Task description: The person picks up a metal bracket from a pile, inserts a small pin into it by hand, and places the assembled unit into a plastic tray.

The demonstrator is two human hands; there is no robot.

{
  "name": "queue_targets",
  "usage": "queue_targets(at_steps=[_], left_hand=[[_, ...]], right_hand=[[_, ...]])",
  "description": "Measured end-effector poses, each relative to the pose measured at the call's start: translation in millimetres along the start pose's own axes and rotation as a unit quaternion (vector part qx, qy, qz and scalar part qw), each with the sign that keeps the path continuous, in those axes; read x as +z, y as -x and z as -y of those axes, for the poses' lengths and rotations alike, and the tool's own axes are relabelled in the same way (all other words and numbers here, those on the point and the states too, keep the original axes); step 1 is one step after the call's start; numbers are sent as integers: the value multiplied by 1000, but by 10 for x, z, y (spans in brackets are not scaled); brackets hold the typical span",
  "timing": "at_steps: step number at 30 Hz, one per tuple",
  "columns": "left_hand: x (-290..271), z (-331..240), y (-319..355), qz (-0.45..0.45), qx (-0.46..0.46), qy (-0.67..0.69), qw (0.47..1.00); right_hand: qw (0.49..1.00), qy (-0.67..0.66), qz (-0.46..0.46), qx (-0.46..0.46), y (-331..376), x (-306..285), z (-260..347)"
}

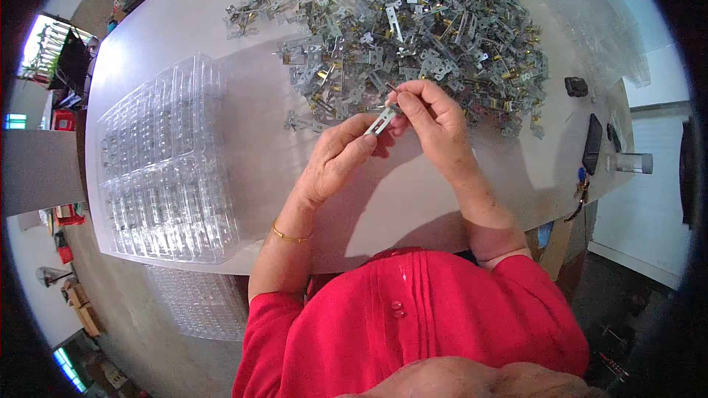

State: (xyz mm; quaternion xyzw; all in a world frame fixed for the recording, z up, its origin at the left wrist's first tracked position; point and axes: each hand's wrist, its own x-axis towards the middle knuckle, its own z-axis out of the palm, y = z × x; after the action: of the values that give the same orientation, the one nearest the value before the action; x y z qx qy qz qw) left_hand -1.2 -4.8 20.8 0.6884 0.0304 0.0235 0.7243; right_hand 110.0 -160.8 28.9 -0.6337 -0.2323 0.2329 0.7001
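Between my hands, over the near edge of a heap of metal parts, is a slotted metal bracket (380, 121). My left hand (341, 153) pinches its lower end between thumb and fingers. At its upper end my right hand (435, 119) is closed, thumb against forefinger. A thin dark tip (391, 87) sticks out from the right fingers; I cannot tell what it belongs to. The heap of metal brackets (420, 29), grey with some brass-coloured pieces, spreads over the far middle of the white table (273, 177).
Clear plastic trays (166, 169) with rows of compartments lie at the left. More clear trays (199, 302) are below the table edge. Clear plastic sheeting (590, 15) covers the far right. A black phone-like object (592, 144), a small dark box (576, 87) and a clear cup (634, 163) sit at the right.
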Motion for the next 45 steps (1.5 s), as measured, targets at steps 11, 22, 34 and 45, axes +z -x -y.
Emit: queue_targets(at_steps=[11,22,34,45], left_hand=[[27,45,-1,-69,16,182,981],[49,66,-23,-140,37,94,985],[45,190,-21,-135,70,-8,988],[31,148,-22,-134,67,-85,985]], right_hand=[[974,152,-66,-153,23,44,22],[940,299,-12,-165,94,144,114],[901,371,56,-216,90,101,76],[930,323,20,-172,63,92,36]])
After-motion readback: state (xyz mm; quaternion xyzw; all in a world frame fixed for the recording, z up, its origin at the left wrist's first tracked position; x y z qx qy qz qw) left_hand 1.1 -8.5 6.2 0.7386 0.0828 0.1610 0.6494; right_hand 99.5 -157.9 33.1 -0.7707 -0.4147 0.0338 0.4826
